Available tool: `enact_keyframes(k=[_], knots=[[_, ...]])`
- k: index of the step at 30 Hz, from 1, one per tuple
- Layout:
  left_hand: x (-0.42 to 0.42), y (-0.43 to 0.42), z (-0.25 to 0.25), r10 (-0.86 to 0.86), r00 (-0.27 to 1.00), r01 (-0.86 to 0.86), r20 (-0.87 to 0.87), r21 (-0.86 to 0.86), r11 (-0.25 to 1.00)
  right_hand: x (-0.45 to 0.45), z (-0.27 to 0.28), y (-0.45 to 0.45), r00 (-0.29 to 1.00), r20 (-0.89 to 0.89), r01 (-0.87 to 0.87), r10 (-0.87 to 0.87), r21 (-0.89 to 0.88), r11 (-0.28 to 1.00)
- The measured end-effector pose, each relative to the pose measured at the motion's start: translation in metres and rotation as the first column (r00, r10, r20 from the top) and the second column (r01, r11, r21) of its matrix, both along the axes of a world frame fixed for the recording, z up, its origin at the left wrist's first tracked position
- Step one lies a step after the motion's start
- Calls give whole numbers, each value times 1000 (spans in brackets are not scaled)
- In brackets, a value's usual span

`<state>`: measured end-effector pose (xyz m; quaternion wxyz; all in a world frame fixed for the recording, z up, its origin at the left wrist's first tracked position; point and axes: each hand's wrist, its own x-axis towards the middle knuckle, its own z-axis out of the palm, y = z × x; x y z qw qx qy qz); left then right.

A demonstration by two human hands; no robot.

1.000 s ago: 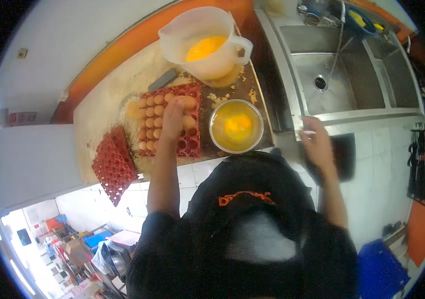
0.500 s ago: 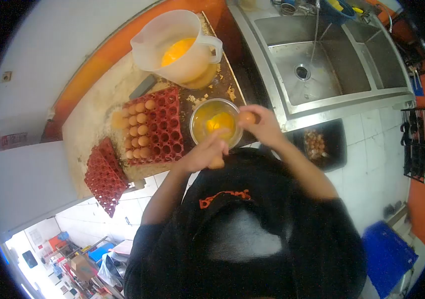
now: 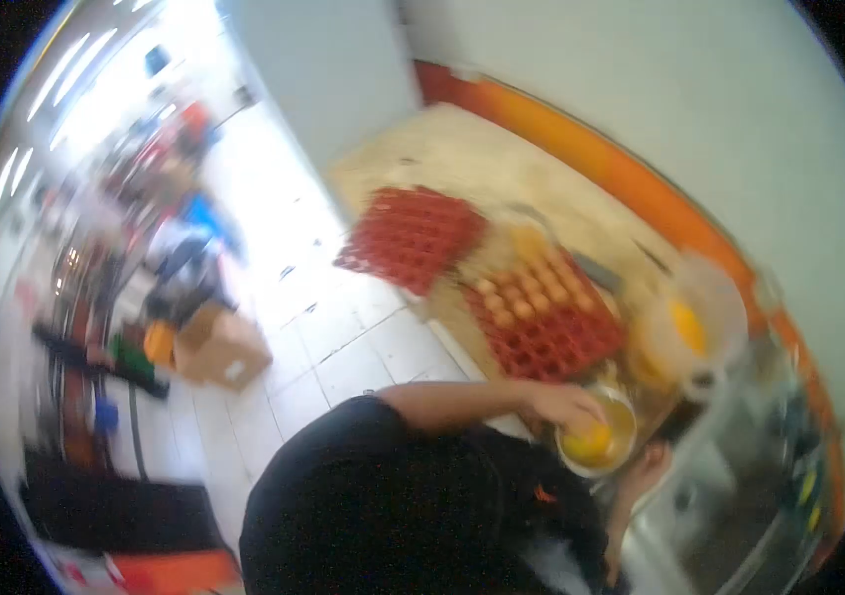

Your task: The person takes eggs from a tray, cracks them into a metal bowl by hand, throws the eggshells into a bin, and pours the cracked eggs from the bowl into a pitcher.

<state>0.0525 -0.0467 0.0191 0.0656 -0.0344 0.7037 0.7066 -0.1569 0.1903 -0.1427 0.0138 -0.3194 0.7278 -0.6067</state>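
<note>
The view is blurred. My left hand (image 3: 569, 405) reaches over a round metal bowl (image 3: 632, 424), its fingers curled down above the rim. An egg showed under this hand a moment earlier; the hand's underside is hidden now. Yellow raw egg (image 3: 589, 443) lies in the bowl. On the bowl's other side my right hand (image 3: 649, 468) is closed round an egg, which is smeared and partly hidden. Next to the bowl sits a red egg tray (image 3: 561, 342), with several brown eggs (image 3: 532, 288) in its far part and bare hollows nearer me.
A translucent jug (image 3: 725, 307) with yellow egg stands beyond the bowl. More red trays (image 3: 413, 238) lie near the counter's left end. The metal sink (image 3: 710, 496) is at the right. A cardboard box (image 3: 221, 345) stands out on the left, over the tiled floor.
My head has turned left, so the counter swings to the right in view and more of the room shows. Both hands remain at the bowl; the left now reaches farther over it.
</note>
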Motion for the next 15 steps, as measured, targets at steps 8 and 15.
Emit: enact_keyframes(k=[8, 15], knots=[[-20, 18, -13, 367, 929, -367, 43, 222, 903, -15, 9, -4, 996, 24, -89, 87, 143, 986], [-25, 37, -10, 219, 873, -467, -436, -617, 633, 36, 164, -20, 972, -87, -172, 217, 364, 915]])
